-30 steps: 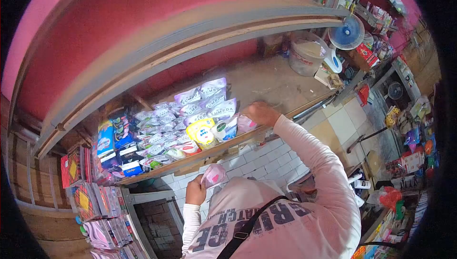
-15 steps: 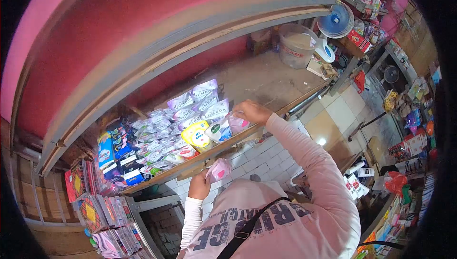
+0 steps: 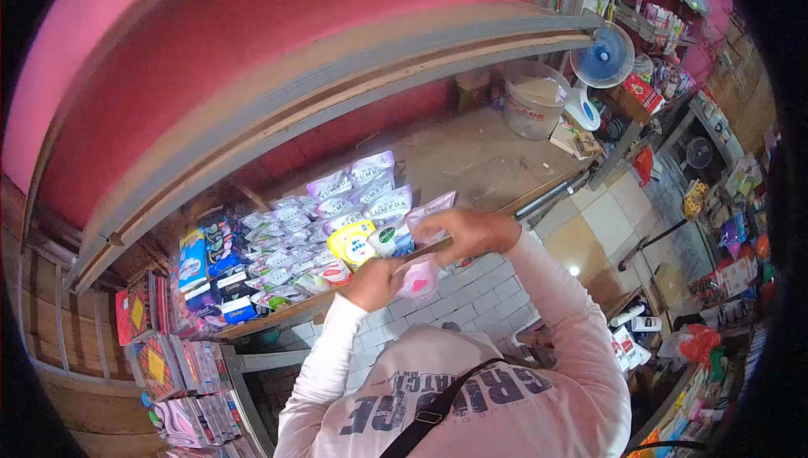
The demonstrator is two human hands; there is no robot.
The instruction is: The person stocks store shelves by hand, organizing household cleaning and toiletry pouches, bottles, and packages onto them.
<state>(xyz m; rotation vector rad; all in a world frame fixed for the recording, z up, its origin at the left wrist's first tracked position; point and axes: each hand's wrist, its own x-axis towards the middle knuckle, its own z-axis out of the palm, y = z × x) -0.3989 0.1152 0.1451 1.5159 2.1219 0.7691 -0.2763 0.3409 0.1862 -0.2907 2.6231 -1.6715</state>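
Observation:
My left hand [image 3: 375, 283] is closed on the edge of a pink pouch [image 3: 418, 281], held just in front of the shelf's front edge. My right hand [image 3: 471, 234] is beside it with curled fingers, at the upper end of the same pouch; its exact grip is partly hidden. Behind those fingers another pink pouch [image 3: 438, 204] stands on the shelf. To its left are a white-and-green pouch [image 3: 390, 241] and a yellow pouch [image 3: 352, 243] marked "My Baby". Several silver-and-purple Yumeda pouches [image 3: 387, 203] stand in rows behind them.
The wooden shelf [image 3: 480, 159] extends right to a clear plastic bucket [image 3: 535, 104] and a blue fan [image 3: 603, 55]. A beam [image 3: 337, 79] crosses above. Dark and blue packs [image 3: 231, 285] fill the left end. Stacked books [image 3: 181, 374] are at lower left, above a tiled floor [image 3: 471, 294].
My left hand has risen to the right with its pink pouch, up to the shelf edge. My right hand has come down off the standing pink pouch, to meet it. The view has shifted slightly.

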